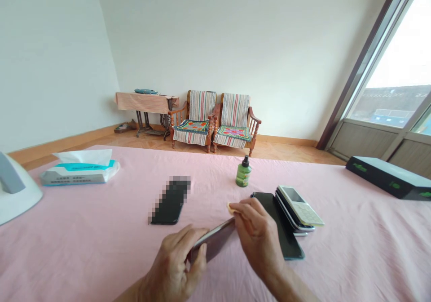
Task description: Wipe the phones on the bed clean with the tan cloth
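Note:
A dark, flat phone-like device (218, 243) is tilted up on its edge above the pink cloth. My left hand (178, 259) grips its left end between thumb and fingers. At its upper right end, my right hand (257, 232) pinches a small pale yellow piece (230, 208), close to the device's edge. A black phone (170, 202) lies flat beyond my left hand. Right of my right hand, another dark phone (291, 243) lies beside a stack of phones topped by a white keypad phone (301, 205).
A green spray bottle (243, 174) stands beyond my hands. A tissue pack (81, 172) and a white appliance (16, 189) are at the left. A black box (387, 178) sits at the right edge of the pink-covered table (353, 248). Two chairs stand behind.

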A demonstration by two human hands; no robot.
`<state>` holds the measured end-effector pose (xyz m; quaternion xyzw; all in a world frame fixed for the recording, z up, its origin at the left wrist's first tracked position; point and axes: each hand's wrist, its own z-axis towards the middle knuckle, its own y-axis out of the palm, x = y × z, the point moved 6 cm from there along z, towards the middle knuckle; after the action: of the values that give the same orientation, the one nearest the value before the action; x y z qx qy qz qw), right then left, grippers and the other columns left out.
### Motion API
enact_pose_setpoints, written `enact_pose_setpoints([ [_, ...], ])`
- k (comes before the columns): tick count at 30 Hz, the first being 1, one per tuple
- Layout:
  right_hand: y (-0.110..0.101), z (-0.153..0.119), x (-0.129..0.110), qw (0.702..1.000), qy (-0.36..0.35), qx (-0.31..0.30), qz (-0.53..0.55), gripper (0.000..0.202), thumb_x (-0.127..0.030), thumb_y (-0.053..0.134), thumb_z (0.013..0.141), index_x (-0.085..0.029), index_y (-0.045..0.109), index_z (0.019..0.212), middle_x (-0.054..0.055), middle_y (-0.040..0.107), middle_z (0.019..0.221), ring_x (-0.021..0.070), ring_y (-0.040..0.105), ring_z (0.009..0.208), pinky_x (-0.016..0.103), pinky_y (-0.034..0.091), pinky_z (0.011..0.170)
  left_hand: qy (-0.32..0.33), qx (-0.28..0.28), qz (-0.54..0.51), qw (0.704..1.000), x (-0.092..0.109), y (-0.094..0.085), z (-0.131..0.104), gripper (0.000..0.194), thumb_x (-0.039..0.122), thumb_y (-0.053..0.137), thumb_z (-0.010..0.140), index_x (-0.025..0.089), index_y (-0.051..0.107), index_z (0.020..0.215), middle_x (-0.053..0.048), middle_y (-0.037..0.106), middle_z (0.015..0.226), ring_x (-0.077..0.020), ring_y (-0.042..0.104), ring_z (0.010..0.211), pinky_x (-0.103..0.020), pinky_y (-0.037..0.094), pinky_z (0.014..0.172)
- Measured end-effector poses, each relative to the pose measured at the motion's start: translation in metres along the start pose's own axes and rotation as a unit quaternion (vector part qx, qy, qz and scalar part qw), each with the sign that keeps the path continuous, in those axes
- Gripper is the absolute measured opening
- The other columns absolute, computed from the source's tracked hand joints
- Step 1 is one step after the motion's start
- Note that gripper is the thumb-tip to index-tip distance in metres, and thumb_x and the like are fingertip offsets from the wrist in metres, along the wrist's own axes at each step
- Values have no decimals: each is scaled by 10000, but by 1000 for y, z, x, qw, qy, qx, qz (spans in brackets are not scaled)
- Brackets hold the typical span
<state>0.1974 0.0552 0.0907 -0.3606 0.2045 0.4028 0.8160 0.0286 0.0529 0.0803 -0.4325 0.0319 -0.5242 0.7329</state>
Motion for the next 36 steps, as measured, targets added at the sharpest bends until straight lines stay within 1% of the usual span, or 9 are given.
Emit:
enact_pose_setpoints([
  [3,-15,5,22,998,14,30,-48,188,-161,497,878,-190,660,966,59,606,875,159,602,753,253,493,654,-19,-12,40,999,-7,-3,4,172,152,435,880,180,598,831,-17,589,679,-142,568,606,-224,457,577],
  [5,-19,3,32,997,23,23,-64,182,-177,496,883,-187,659,962,63,599,891,161,605,764,254,497,658,-39,-20,71,997,-15,-4,5,184,177,456,885,182,597,768,-8,564,649,-138,542,587,-220,432,551],
  [8,-19,-4,36,996,21,5,-92,190,-173,490,880,-189,658,965,60,586,893,166,605,784,263,496,688,-52,-32,79,995,-22,-4,5,200,204,465,903,185,590,748,4,546,643,-126,527,571,-210,402,528],
  [11,-18,-7,34,992,17,1,-124,209,-170,470,886,-187,654,981,62,578,891,173,594,797,275,489,709,-47,-39,71,996,-22,-1,1,203,194,460,913,187,573,744,13,533,642,-120,526,559,-214,388,530],
  [18,-20,-5,34,988,27,17,-151,201,-176,469,895,-183,645,993,64,574,901,168,581,777,276,482,688,-12,-24,82,996,-12,2,-4,166,140,464,901,198,535,763,12,519,649,-132,531,568,-228,367,521],
  [21,-13,-9,25,989,-2,18,-147,216,-137,460,889,-189,636,1002,62,577,885,171,578,790,280,482,701,-5,-14,83,996,-12,2,-3,147,135,471,897,201,528,778,14,519,652,-135,531,566,-228,369,517],
  [25,-1,-14,10,993,-53,-11,-106,235,-89,448,882,-195,619,1003,46,575,869,159,575,799,274,482,720,3,-10,73,997,-11,2,-4,148,125,465,905,205,530,798,18,521,657,-133,532,571,-227,373,522],
  [31,-13,-9,17,992,-20,19,-122,205,-76,485,845,-198,627,929,39,580,849,165,567,768,282,470,689,13,-13,84,996,-8,2,-5,154,113,471,899,199,519,780,16,513,650,-133,529,569,-227,370,517],
  [36,-6,-12,10,995,-38,-21,-90,211,-63,461,851,-205,606,907,29,577,844,157,562,780,273,462,698,13,-14,89,996,-8,4,-7,140,119,468,903,197,536,808,10,522,658,-137,535,574,-226,383,523],
])
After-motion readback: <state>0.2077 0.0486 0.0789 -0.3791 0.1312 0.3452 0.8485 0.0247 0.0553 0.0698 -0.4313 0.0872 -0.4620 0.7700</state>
